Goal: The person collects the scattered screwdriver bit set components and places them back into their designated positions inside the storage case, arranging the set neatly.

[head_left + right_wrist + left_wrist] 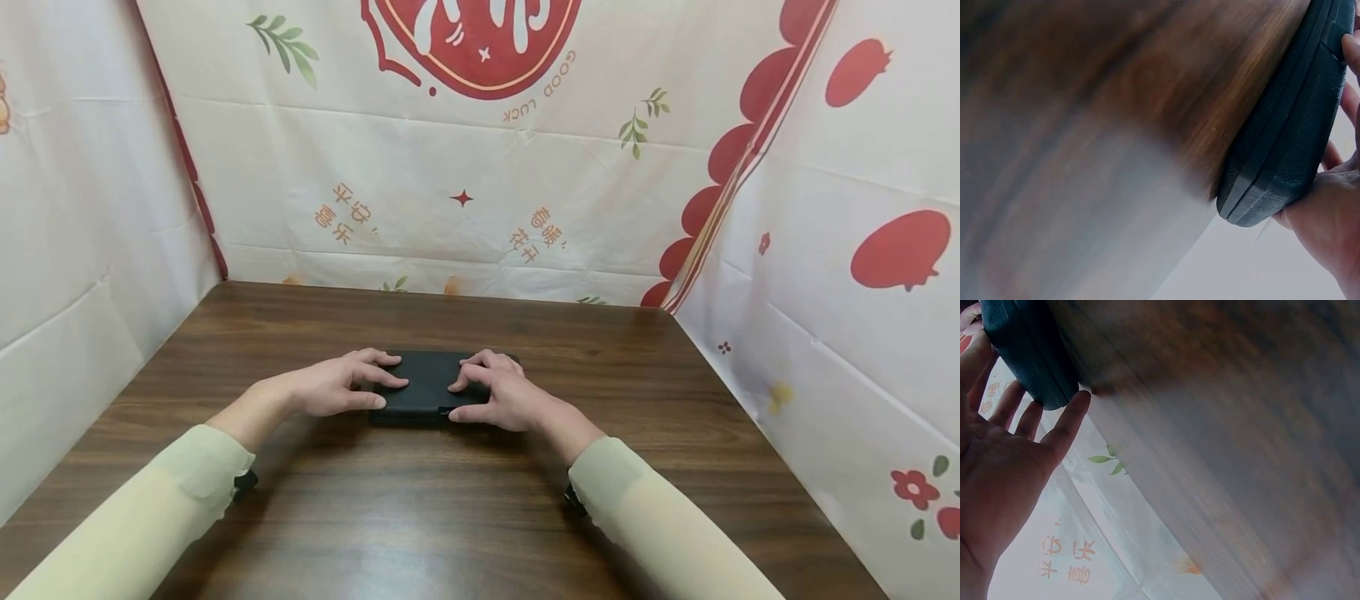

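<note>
A flat black case [429, 379] lies on the brown wooden table [450, 517], in the middle. My left hand [352, 385] rests on its left end with fairly straight fingers across the lid and the thumb at the front edge. My right hand [491, 393] arches over the right end, fingertips on the lid and thumb against the front edge. In the left wrist view the open palm [997, 469] sits beside the case's rounded corner [1029, 350]. In the right wrist view the case's ribbed corner [1291, 125] lies in my right hand [1329, 212].
Printed white and red cloth [465, 167] walls the table at the back, with more cloth on the left [75, 250] and right [840, 275]. Both forearms wear pale green sleeves [150, 517]. Bare wood [1222, 425] lies all around the case.
</note>
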The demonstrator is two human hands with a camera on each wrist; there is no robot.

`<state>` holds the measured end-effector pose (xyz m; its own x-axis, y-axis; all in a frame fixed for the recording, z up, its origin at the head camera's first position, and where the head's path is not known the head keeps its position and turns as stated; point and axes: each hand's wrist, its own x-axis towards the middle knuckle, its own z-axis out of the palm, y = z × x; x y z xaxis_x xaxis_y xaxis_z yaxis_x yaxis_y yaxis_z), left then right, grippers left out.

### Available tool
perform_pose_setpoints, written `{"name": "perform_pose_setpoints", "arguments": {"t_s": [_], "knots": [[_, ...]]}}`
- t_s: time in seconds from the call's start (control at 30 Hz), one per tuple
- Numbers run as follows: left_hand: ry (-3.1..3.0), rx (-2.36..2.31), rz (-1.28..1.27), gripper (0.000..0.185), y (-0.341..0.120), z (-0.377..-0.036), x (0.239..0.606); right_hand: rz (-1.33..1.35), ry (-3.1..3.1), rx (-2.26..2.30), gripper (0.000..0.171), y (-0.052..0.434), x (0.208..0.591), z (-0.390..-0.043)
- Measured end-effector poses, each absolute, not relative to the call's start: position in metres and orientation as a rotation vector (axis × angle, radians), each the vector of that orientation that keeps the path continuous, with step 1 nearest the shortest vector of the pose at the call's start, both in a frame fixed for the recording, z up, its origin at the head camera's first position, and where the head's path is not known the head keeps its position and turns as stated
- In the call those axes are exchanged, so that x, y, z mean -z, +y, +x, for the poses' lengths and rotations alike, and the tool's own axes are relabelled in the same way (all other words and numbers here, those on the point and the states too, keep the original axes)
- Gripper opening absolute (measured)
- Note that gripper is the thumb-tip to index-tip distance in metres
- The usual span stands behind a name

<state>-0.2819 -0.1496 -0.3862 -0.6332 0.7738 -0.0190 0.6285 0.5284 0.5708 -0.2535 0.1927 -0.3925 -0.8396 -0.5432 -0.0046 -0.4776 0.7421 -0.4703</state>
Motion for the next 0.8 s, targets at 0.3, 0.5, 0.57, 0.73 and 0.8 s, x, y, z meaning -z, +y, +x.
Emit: {"name": "perform_pose_setpoints", "arguments": {"t_s": [0.3, 0.5, 0.57, 0.73, 0.8], "knots": [[2.496, -0.771, 1.152, 0.043, -0.1496, -0.2834, 0.3878, -0.823, 2.801, 0.682, 0.026, 0.1923, 0.3955, -0.2533], [2.489, -0.782, 1.128, 0.043, -0.1497, -0.2841, 0.3872, -0.819, 2.806, 0.673, 0.024, 0.1921, 0.3937, -0.2536], [2.486, -0.782, 1.119, 0.044, -0.1499, -0.2844, 0.3874, -0.82, 2.8, 0.679, 0.025, 0.192, 0.3931, -0.2538], [2.484, -0.781, 1.112, 0.044, -0.1496, -0.2841, 0.3874, -0.807, 2.789, 0.688, 0.026, 0.1928, 0.3926, -0.2547], [2.486, -0.783, 1.108, 0.044, -0.1497, -0.2837, 0.3871, -0.807, 2.787, 0.694, 0.026, 0.193, 0.3929, -0.2555]]}}
